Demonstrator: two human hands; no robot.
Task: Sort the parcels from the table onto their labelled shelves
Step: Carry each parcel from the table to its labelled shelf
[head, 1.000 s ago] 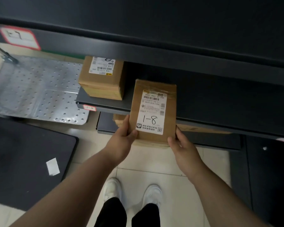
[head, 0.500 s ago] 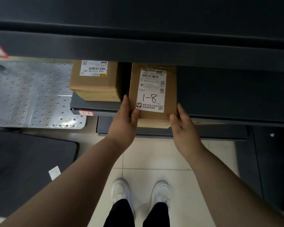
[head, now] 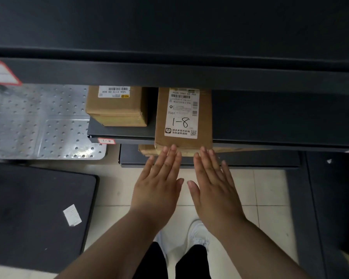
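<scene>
head-worn view, looking down, close

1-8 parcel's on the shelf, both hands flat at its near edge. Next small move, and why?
Probably a short push inward with both flat hands. The 1-8 parcel lies on the shelf, but its near edge overhangs the front lip. The fingertips of the left hand and right hand are at that edge, with no grip on it.

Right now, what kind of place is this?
Probably a parcel sorting or storage room: dark metal shelving with a numbered shelf tag, holding a cardboard parcel marked 1-8 and a second parcel.
</scene>
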